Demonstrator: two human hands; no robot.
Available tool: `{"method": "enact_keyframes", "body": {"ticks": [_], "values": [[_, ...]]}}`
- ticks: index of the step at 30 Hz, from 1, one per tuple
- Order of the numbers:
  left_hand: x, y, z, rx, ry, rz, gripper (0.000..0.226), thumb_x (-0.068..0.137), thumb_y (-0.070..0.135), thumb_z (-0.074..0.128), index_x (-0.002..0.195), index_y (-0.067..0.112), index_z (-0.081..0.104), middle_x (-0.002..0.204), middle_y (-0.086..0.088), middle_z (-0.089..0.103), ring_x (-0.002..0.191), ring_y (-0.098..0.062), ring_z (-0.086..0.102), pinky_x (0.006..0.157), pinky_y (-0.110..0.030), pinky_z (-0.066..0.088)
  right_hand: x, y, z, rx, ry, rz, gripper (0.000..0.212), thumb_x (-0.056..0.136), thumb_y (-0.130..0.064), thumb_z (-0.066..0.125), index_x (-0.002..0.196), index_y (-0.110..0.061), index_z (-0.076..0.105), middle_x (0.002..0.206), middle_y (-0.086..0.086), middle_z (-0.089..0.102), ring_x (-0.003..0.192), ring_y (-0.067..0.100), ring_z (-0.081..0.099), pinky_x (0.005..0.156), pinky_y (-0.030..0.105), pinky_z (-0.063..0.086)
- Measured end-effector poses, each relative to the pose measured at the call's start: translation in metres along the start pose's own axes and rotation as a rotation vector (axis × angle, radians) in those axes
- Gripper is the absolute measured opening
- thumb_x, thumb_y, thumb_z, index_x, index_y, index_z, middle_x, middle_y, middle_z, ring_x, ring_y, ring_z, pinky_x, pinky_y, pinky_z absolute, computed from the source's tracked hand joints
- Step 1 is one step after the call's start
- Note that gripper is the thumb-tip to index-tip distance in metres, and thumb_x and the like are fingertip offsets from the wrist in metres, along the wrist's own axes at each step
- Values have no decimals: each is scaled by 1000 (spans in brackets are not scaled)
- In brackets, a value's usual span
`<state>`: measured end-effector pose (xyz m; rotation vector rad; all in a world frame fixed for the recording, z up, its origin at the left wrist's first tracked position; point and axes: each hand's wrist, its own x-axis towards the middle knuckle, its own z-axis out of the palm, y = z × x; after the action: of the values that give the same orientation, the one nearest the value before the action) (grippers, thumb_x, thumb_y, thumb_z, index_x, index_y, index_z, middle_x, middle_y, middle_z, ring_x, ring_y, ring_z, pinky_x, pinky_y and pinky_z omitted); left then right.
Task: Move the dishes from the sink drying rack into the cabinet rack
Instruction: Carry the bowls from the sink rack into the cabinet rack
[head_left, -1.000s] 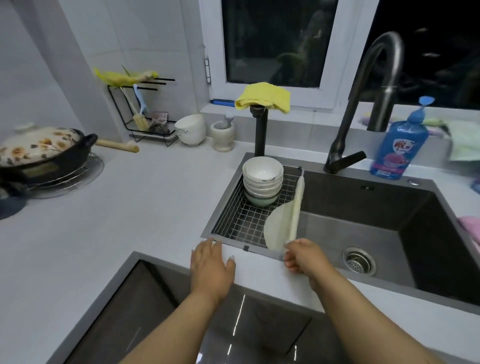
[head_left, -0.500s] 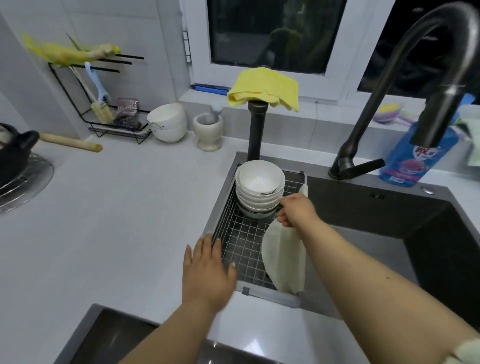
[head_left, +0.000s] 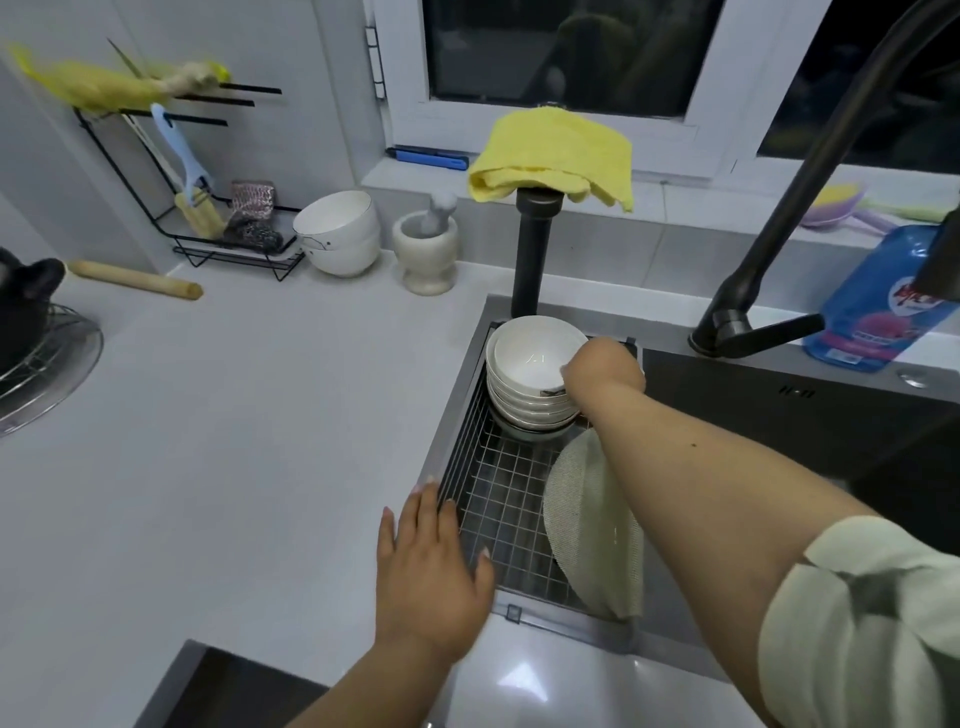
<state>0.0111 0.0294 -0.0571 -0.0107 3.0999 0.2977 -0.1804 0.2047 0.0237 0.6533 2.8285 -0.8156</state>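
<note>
A stack of white bowls (head_left: 530, 364) stands at the far end of the wire drying rack (head_left: 498, 514) set in the sink's left side. My right hand (head_left: 602, 366) reaches over the rack and grips the right rim of the top bowl. A pale round plate (head_left: 587, 525) leans on edge against the rack's right side, under my right forearm. My left hand (head_left: 428, 566) lies with straight fingers at the rack's near left corner and holds nothing. The cabinet rack is out of view.
A dark tap (head_left: 769, 291) arches over the sink basin (head_left: 831, 441) on the right, beside a blue soap bottle (head_left: 878, 306). A yellow cloth (head_left: 556, 156) drapes a black post behind the bowls. Two white bowls (head_left: 337, 234), a mortar (head_left: 426, 249), a utensil stand (head_left: 208, 208) and a rolling pin (head_left: 135, 280) sit on the counter (head_left: 234, 415).
My right hand left the leaning plate's near edge and travelled along the rack to the bowl stack, where it now grips the top bowl. My left hand shifted onto the rack's corner. The view moved closer.
</note>
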Motion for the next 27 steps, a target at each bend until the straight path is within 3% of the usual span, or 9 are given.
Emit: {"method": "enact_keyframes", "body": {"ticks": [6,9,11,15,18,23,27], "values": [[0,0,3,-20,14,-9,75,83,55,20,144,16,38,159,-6,17,148,-20,10,119,-45,0,7,1,0,7,-8,55,31,94,-7,43,121,0,57,127,15,58,122,28,50,105,33,35],[0,-1,4,-20,19,-10,73,82,54,24,140,14,45,157,-7,23,146,-21,16,117,-45,1,8,-1,0,14,5,55,29,92,-12,50,118,-2,59,122,13,61,115,30,56,94,36,44],[0,-1,3,-16,15,-7,73,82,55,23,140,15,43,158,-7,22,147,-21,14,119,-45,2,7,-2,0,33,9,66,35,89,-24,62,117,-4,60,117,13,64,109,31,60,86,38,48],[0,-1,2,-8,17,-6,74,82,55,19,142,16,40,159,-6,17,147,-20,10,120,-45,1,7,0,2,125,1,100,53,82,-42,69,117,-4,59,113,14,66,103,33,62,86,41,53],[0,0,1,-11,8,-5,75,82,55,17,143,17,37,160,-5,13,148,-19,7,120,-45,0,4,1,5,141,8,130,51,81,-38,71,118,-5,59,114,13,65,104,32,62,80,38,51],[-1,0,1,0,6,-5,75,81,55,16,144,19,33,160,-3,9,148,-18,1,120,-44,-2,5,3,9,261,4,201,33,85,-11,58,117,-3,58,115,14,65,104,33,62,79,35,50],[0,-1,2,-10,26,-13,69,82,53,24,139,17,42,159,-5,18,147,-19,10,120,-46,4,5,7,9,347,21,199,30,84,-11,57,112,-1,61,107,13,66,98,32,63,69,30,46]]}}
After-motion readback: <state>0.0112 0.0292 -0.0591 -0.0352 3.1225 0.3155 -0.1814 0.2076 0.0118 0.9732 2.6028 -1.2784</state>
